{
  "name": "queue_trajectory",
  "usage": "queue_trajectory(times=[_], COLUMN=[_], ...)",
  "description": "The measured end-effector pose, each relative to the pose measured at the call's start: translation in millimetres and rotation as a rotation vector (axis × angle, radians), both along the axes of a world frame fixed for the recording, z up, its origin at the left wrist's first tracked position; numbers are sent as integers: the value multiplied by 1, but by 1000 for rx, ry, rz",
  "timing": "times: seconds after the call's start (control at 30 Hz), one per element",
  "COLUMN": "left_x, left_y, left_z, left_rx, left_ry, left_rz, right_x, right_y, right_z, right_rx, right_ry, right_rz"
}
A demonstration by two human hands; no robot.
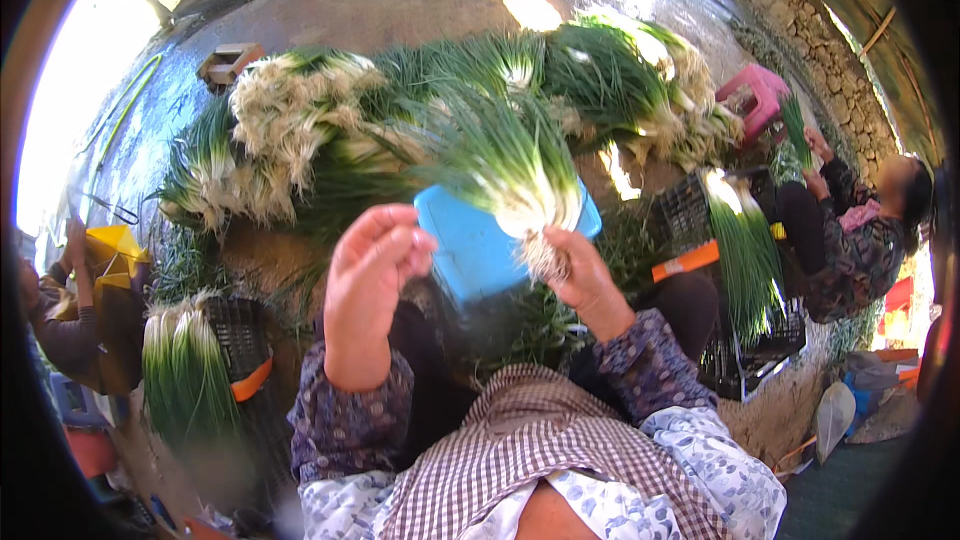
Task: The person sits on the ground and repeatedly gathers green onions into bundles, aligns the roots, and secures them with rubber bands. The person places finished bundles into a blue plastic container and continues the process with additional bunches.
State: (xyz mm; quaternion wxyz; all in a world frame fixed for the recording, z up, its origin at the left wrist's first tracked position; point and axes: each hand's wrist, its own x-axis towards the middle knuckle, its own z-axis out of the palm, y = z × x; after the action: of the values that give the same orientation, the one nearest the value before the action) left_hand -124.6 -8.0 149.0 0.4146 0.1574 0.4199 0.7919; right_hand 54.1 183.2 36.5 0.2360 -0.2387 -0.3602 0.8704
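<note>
My right hand [587,283] grips a bunch of spring onions [525,180] by its pale, stringy roots. The green leaves fan up and away to the left, blurred at their tips. Under the bunch is a light blue plastic surface [472,262], perhaps a stool top; the onions cover part of it. My left hand [375,270] is raised beside its left edge, fingers loosely curled towards the thumb, with nothing visible in them.
Heaped spring onions [300,112] lie beyond the blue surface. Black crates holding trimmed bunches flank me, left [234,330] and right [682,210]. A co-worker [862,232] at right holds onions near a pink stool [757,97]; another person [71,315] is at left.
</note>
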Motion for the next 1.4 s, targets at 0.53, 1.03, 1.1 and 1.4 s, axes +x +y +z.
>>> queue_trajectory(times=[0.53, 1.03, 1.1, 1.4], left_x=[117, 122, 120, 112], left_y=[-13, 39, 44, 40], left_z=[-103, -156, -162, -136], left_rx=[-427, -359, -356, -219], left_ry=[-97, -171, -194, -149], left_rz=[-102, -87, -105, -69], right_x=[59, 49, 48, 44], right_y=[-37, -54, -57, -67], right_z=[-79, -49, -43, -5], right_rx=[876, 974, 921, 762], right_ry=[-636, -432, -364, -251], right_rz=[-205, -316, -249, -115])
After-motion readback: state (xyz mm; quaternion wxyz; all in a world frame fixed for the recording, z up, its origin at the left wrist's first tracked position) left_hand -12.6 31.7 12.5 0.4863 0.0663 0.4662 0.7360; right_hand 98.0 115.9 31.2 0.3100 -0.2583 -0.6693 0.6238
